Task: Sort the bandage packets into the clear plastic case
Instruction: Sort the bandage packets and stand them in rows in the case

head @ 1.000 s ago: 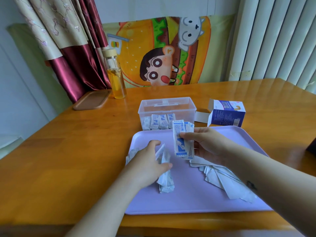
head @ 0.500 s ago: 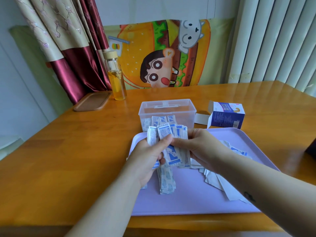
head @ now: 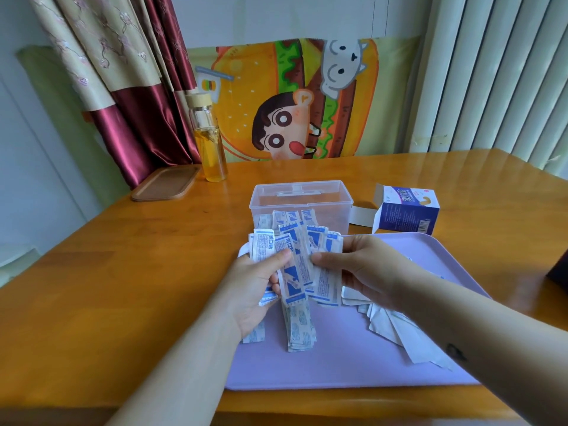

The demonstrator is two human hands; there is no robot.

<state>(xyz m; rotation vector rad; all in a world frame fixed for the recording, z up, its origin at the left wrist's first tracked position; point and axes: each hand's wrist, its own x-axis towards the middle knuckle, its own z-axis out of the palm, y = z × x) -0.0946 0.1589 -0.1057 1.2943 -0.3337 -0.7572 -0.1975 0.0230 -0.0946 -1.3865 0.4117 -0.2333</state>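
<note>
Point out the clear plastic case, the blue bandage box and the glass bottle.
clear plastic case (head: 333,219): head view, bare front wall.
blue bandage box (head: 402,218): head view, blue front face.
glass bottle (head: 212,155): head view, liquid-filled body.

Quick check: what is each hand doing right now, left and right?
Left hand: grips the fanned bandage packets, thumb on top.
Right hand: pinches the same fan of bandage packets from its right side.
</note>
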